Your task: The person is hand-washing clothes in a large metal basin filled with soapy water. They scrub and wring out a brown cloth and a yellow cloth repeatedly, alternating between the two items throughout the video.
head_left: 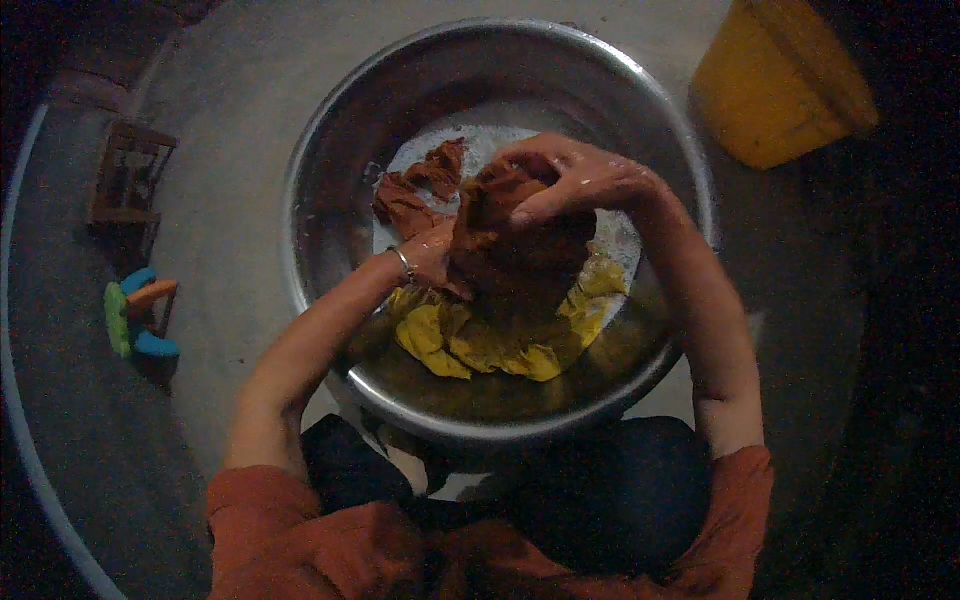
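Over a wide metal basin, a wet reddish-brown cloth hangs bunched between my two hands. My right hand grips its upper edge, with thumb and fingers closed on the fabric. Lower on its left side, my left hand holds the cloth, though folds hide most of those fingers. Another stretch of brown fabric lies to the left in the basin; I cannot tell whether it joins the held piece. Beneath, a crumpled yellow cloth rests in the near part, among pale suds and water.
A yellow bucket stands at the far right beside the basin. On the floor to the left are a small wooden stool-like frame and a green, blue and orange plastic object. My knees are just before the basin's near rim.
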